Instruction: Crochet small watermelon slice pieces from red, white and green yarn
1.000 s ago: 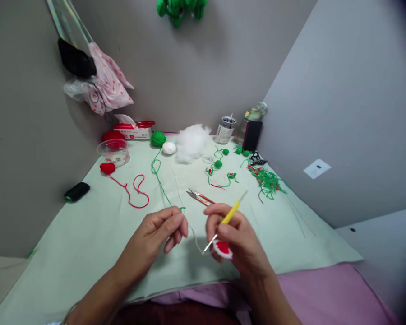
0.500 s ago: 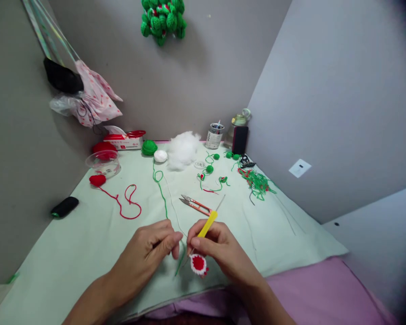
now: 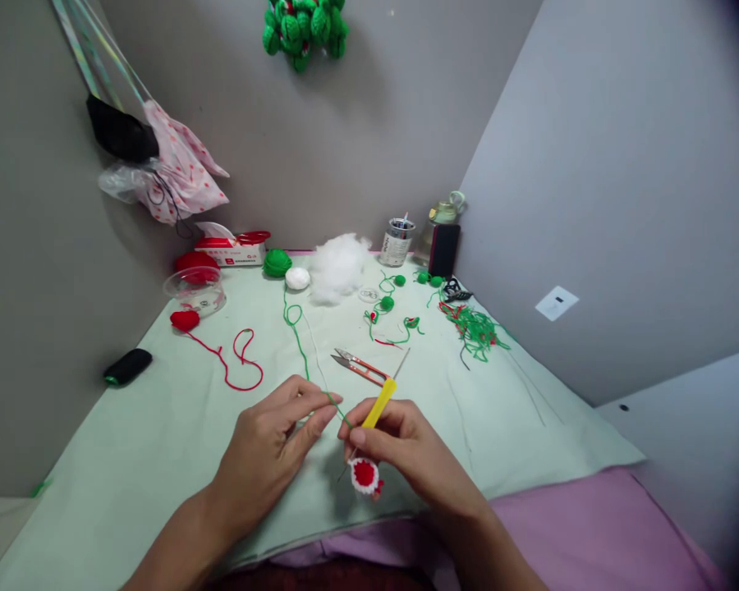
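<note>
My right hand [image 3: 400, 439] grips a crochet hook by its yellow handle [image 3: 379, 404], the metal tip pointing up and away. Just below those fingers hangs a small crocheted piece [image 3: 364, 475], red in the centre with a white edge. My left hand [image 3: 283, 435] pinches the green yarn [image 3: 340, 410], which runs across to the right fingertips. A thin white strand [image 3: 318, 361] comes down the cloth between the two hands. Orange-handled thread snips [image 3: 362, 368] lie just beyond the hook, blades to the left.
Behind are a green yarn ball [image 3: 277, 263], a white ball [image 3: 297, 278], stuffing [image 3: 338, 267], a pen tin [image 3: 397, 242] and a phone [image 3: 444, 250]. Yarn scraps [image 3: 477, 330] lie right. At left are a plastic tub [image 3: 203, 295], red yarn [image 3: 185, 320] and a black case [image 3: 128, 367].
My left fingers have come onto the green yarn, which is now drawn up to my right hand instead of hanging below. The whole view has shifted slightly.
</note>
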`<state>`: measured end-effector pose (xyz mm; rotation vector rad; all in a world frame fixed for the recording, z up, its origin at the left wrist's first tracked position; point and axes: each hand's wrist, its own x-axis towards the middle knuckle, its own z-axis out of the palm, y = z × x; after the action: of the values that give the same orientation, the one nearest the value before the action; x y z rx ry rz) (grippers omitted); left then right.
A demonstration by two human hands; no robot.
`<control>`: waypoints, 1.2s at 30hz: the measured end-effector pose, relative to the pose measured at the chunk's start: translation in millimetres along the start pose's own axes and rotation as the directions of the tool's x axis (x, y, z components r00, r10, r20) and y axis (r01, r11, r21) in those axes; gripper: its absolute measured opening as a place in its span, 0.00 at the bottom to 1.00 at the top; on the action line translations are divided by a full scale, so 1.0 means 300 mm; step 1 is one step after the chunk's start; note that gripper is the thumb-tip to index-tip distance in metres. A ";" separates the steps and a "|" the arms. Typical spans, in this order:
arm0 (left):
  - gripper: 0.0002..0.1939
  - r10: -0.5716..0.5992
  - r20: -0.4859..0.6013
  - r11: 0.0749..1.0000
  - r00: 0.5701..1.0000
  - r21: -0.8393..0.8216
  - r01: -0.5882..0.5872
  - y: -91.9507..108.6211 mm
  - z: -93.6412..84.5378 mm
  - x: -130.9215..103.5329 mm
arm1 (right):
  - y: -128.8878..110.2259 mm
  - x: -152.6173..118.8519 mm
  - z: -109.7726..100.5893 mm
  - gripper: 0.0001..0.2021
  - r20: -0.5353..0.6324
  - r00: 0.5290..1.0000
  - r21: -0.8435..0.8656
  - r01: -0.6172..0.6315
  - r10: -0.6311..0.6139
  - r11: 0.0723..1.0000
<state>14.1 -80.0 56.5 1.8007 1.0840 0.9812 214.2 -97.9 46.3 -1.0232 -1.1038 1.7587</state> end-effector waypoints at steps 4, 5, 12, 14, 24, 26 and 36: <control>0.08 -0.196 -0.081 0.913 0.977 -0.379 0.152 0.015 0.046 -0.009 | 0.011 -0.004 0.023 0.15 0.020 0.998 -0.013 0.056 -0.056 0.998; 0.08 -0.275 -0.088 0.842 0.957 -0.503 0.196 0.021 0.048 -0.008 | 0.015 -0.004 0.024 0.14 0.017 0.997 -0.019 0.074 -0.074 0.997; 0.10 -0.452 -0.195 0.668 0.870 -0.721 0.185 0.015 0.034 0.008 | 0.023 -0.011 -0.005 0.05 -0.122 0.906 -0.076 0.399 -0.406 0.914; 0.09 -0.394 -0.165 0.743 0.904 -0.636 0.208 0.009 0.060 0.004 | 0.025 -0.012 0.006 0.03 -0.135 0.818 -0.162 0.538 -0.559 0.827; 0.19 -0.344 -0.026 0.694 0.939 -0.680 0.236 0.008 0.138 -0.017 | 0.093 -0.022 0.011 0.25 0.258 0.428 -0.771 0.632 -0.866 0.083; 0.20 -0.343 -0.021 0.710 0.939 -0.661 0.244 0.018 0.125 -0.031 | 0.090 -0.032 0.001 0.27 0.328 0.407 -0.806 0.591 -0.853 -0.028; 0.24 -0.401 0.170 0.415 0.900 -0.842 0.344 0.061 0.137 -0.045 | 0.111 -0.048 0.024 0.24 0.192 0.282 -0.873 0.487 -0.940 -0.032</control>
<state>51.8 -107.8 54.8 0.6423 0.7362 1.0220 205.9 -123.0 20.4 -0.8974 -1.7251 -0.1603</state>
